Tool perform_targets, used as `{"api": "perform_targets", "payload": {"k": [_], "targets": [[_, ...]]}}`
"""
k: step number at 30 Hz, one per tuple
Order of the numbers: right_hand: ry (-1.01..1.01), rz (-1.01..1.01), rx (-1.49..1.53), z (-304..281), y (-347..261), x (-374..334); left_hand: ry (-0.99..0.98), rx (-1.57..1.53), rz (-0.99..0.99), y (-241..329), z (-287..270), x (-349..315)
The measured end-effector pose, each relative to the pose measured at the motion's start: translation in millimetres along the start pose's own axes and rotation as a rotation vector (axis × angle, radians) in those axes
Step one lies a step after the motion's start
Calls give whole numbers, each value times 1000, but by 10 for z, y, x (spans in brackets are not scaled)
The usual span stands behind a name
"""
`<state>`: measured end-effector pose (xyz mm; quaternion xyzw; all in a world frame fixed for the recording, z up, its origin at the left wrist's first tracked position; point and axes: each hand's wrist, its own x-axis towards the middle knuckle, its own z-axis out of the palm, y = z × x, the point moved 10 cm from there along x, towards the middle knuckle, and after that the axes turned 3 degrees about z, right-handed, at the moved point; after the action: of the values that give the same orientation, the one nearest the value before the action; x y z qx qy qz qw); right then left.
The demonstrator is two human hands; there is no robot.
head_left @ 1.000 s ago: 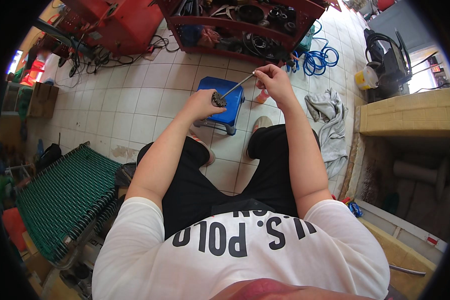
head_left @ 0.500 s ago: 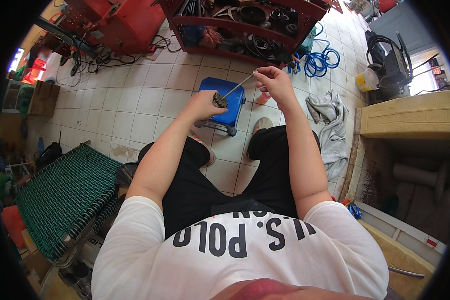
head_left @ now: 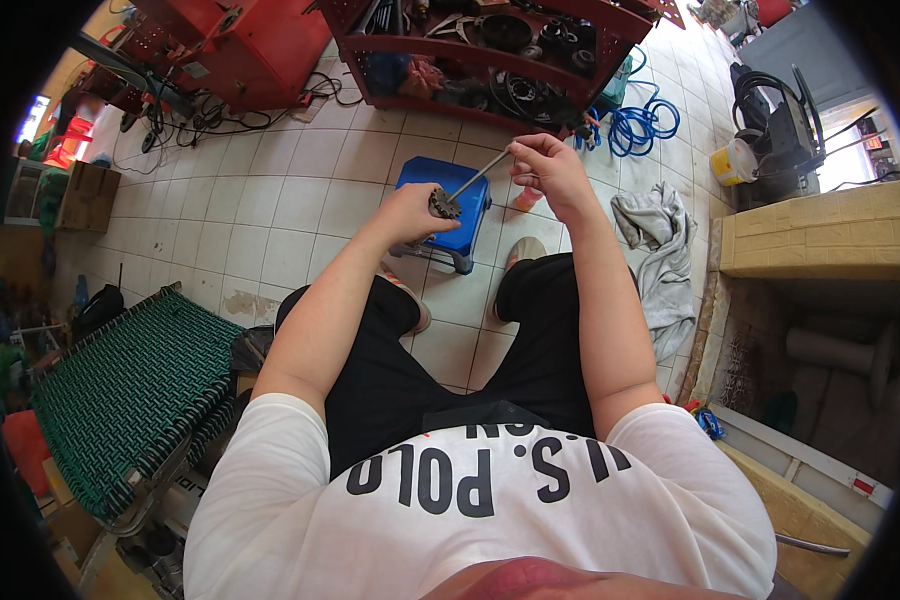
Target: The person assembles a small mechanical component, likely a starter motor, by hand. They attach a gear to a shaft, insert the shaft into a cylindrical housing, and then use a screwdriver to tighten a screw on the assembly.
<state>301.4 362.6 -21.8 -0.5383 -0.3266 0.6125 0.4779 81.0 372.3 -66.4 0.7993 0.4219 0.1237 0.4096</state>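
Note:
My left hand (head_left: 410, 213) is closed round a dark toothed metal gear (head_left: 443, 204), held over the near left part of a blue stool (head_left: 433, 172). A thin metal rod (head_left: 481, 174) slants from the gear up to the right. Its upper end is pinched between the thumb and fingers of my right hand (head_left: 548, 172). Whether the rod's lower end sits inside the gear or only touches it, I cannot tell. Just below my right hand, a small pink and orange bottle (head_left: 526, 199) is on the floor.
A red tool cart (head_left: 470, 50) full of metal parts stands ahead, with a coiled blue hose (head_left: 642, 128) to its right. On the floor at right lies a grey cloth (head_left: 660, 250) beside a yellowish ledge (head_left: 810, 240). A green woven seat (head_left: 140, 385) stands at left.
The gear has tilted slightly in my left hand, so more of its toothed face shows. My right hand keeps its pinch on the rod with hardly any shift.

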Motion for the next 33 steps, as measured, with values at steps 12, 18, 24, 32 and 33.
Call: {"api": "perform_targets", "payload": {"k": [12,18,24,32,33], "targets": [[0,-10,-19,-14,-6,2,-17,13,-4,-36,24,5],[8,-24,-40,-36,-5,12,-12,17,-1,-27,15,4],[16,2,-33,-6,-22,-23,-15,-4,-16,-42,13,-13],[121,16,-130,-134,48,8,23,112,-48,-8,-67,-19],[142,19,-135,-167,66,14,26,118,-58,-6,-70,-20]]}}
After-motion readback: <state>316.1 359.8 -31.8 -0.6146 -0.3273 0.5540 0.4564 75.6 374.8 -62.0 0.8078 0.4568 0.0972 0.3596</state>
